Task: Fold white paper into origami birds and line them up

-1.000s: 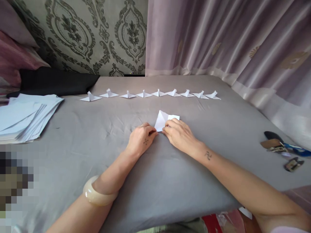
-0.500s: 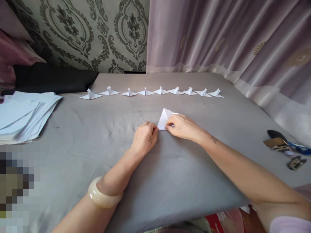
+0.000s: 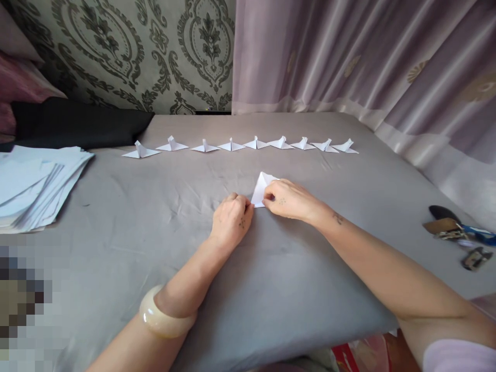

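A small folded piece of white paper (image 3: 260, 190) lies on the grey cloth, its peak pointing away from me. At its lower left corner, my left hand (image 3: 232, 217) pinches the edge between thumb and forefinger. From the right, my right hand (image 3: 289, 199) is closed on the paper's lower edge and covers its right side. Beyond both hands stands a row of several folded white paper birds (image 3: 256, 144), wings spread and necks up.
A stack of white paper sheets (image 3: 34, 186) lies at the left, in front of a dark cloth (image 3: 81, 124). On the right are keys (image 3: 449, 230) and a small dark metal object (image 3: 476, 258). A lilac curtain (image 3: 310, 57) hangs behind. Red packaging (image 3: 360, 356) shows below the front edge.
My right hand has slid slightly left along the paper's lower edge. My left hand stays at the corner. The whole view has shifted a little.
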`<state>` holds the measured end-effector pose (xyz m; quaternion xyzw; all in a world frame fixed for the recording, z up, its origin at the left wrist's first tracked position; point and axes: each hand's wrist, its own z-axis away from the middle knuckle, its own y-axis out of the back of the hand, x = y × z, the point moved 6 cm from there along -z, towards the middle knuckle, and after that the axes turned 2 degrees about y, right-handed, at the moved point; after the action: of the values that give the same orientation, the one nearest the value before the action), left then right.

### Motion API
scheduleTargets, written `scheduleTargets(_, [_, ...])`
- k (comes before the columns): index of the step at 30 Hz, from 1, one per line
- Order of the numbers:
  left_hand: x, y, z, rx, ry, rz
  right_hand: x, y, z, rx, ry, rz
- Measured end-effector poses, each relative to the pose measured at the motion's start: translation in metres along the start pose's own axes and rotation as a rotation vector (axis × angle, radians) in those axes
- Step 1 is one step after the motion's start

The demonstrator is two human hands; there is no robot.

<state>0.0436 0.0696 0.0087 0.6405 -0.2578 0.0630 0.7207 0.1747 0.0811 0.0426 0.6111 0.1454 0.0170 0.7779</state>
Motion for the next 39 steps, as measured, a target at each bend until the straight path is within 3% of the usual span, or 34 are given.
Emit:
scheduleTargets(21, [-0.010,-0.005,-0.007,0.034,0.048,0.140,-0.012,0.006,-0.008,-0.188,-0.066,0.103])
scheduleTargets(28, [-0.021,0.003,-0.011,0.038,0.076,0.344,-0.015,0.007,-0.011,-0.172,-0.064,0.128])
scheduleTargets(30, [-0.019,0.010,-0.010,0.118,0.006,0.392,-0.016,0.007,-0.010,-0.176,-0.066,0.126])
scheduleTargets(32, [-0.008,0.014,-0.007,0.183,-0.197,0.411,-0.017,0.008,-0.009,-0.176,-0.073,0.126])
scheduleTargets(35, [0.012,0.006,0.002,0.133,-0.528,0.340,-0.021,0.010,-0.009,-0.171,-0.078,0.129])
scheduleTargets(39, [0.019,-0.008,0.006,0.074,-0.605,0.136,-0.015,0.011,-0.010,-0.188,-0.095,0.083])
